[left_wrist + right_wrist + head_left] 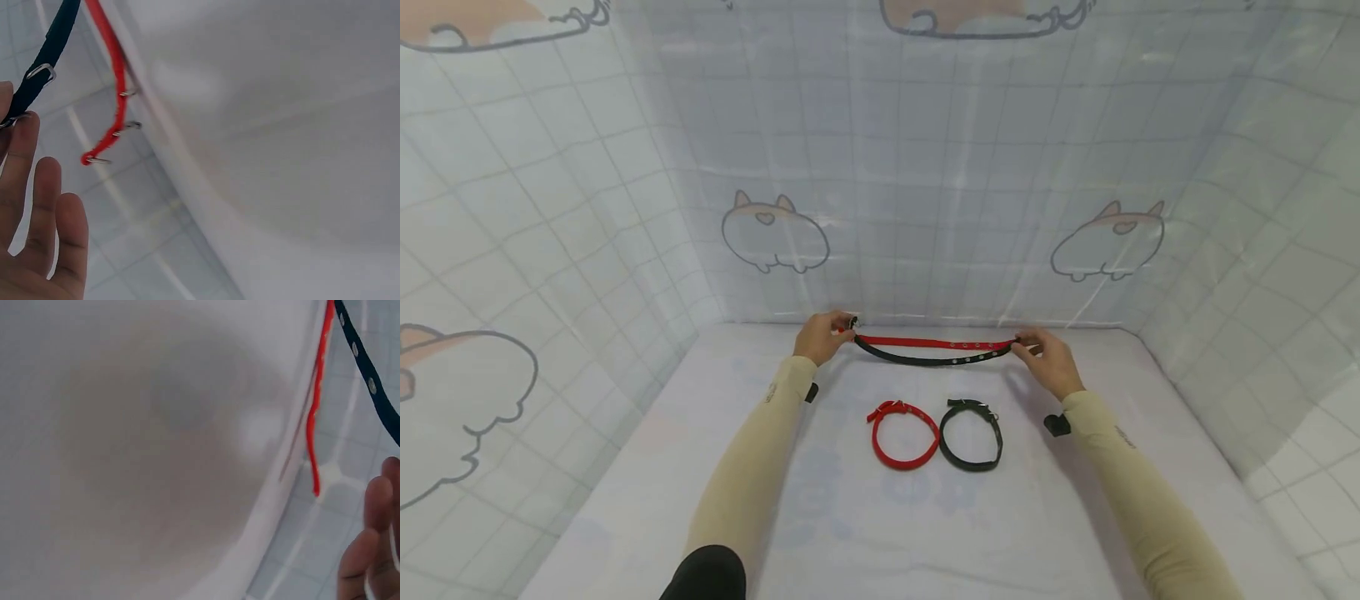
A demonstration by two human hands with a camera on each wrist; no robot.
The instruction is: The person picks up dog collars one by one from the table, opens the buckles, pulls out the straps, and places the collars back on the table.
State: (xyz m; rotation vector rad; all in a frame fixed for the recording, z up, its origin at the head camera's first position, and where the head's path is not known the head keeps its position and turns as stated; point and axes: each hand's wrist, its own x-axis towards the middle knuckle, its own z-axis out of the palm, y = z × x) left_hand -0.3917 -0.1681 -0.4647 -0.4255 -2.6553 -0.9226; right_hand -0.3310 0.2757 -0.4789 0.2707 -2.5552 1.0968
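Currently held dark strap (pixel 925 362): stretched between the two hands above the far part of the counter, sagging slightly, metal eyelets along its right portion.
Left hand (pixel 822 336): thumb and forefinger pinch the dark strap's buckle end, the other fingers loose.
Right hand (pixel 1051 360): fingertips pinch the opposite end of the same strap.
Red strap (pixel 910 342): runs nearly straight just behind the dark one, near the back edge; the wrist views show both its ends free of the fingers.
Red loop (pixel 904 465): a buckled collar lying nearer the person, left of the dark loop.
Dark loop (pixel 972 466): another buckled collar, right beside the red one.
Counter (pixel 910 542): pale, faintly patterned covering.
Sleeves (pixel 737 475): beige, on both arms.
Backdrop (pixel 940 158): gridded sheeting with cartoon animals on three sides.
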